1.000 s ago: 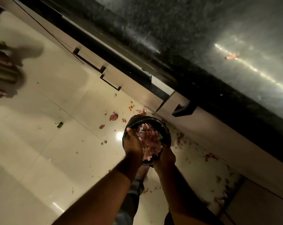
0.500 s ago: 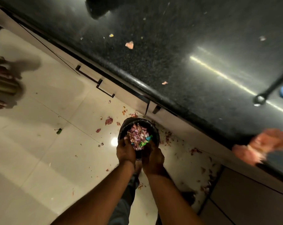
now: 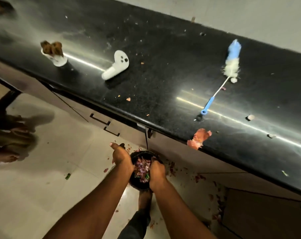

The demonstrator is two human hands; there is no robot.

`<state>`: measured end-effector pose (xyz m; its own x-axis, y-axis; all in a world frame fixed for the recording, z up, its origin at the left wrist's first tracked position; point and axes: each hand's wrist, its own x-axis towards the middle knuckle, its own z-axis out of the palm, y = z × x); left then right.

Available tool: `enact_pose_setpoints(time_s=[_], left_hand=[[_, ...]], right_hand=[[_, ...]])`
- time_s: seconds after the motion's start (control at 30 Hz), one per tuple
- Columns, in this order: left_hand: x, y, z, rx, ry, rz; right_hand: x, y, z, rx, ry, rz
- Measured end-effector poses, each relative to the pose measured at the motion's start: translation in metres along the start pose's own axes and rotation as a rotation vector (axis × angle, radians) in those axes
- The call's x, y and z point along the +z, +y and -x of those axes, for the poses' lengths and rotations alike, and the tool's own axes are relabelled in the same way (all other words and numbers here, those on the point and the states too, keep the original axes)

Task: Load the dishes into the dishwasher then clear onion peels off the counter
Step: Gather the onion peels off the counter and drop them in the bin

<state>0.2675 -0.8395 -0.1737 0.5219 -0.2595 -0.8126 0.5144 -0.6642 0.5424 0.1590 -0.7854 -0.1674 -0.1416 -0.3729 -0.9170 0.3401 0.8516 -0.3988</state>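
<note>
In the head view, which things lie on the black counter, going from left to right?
White cup with brown pieces → white game controller → large onion peel at the counter edge → blue and white bottle brush. Small scraps lie scattered across the counter.

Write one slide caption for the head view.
Both hands at a peel-filled black bin while one large onion peel lies on the counter.

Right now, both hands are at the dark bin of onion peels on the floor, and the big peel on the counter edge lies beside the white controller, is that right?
Not quite. In the head view the big peel lies far from the white controller, below the blue bottle brush. Both the left hand and right hand are at the bin.
</note>
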Motion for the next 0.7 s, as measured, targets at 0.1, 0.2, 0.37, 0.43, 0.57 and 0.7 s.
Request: enact_pose_setpoints(time_s=[0.1, 0.2, 0.37, 0.43, 0.57, 0.7], left_hand=[[0.003, 0.007, 0.024, -0.048, -0.032, 0.044], [0.010, 0.004, 0.056, -0.016, -0.105, 0.078], [0.024, 0.006, 0.079, 0.136, 0.035, 0.023], [0.027, 0.007, 0.083, 0.106, 0.045, -0.017], [0.039, -0.020, 0.072, 0.087, -0.152, -0.234], [0.060, -0.085, 0.121, 0.170, -0.500, -0.728]], right_hand=[[-0.003, -0.003, 0.027, -0.132, -0.089, 0.175], [-0.018, 0.001, 0.055, -0.371, -0.196, 0.683], [-0.070, 0.009, 0.058, -0.419, -0.008, 1.067], [-0.093, 0.003, 0.061, -0.441, -0.008, 0.986], [-0.132, -0.008, 0.068, -0.461, 0.018, 0.842], [-0.191, -0.016, 0.080, -0.490, 0.056, 0.762]])
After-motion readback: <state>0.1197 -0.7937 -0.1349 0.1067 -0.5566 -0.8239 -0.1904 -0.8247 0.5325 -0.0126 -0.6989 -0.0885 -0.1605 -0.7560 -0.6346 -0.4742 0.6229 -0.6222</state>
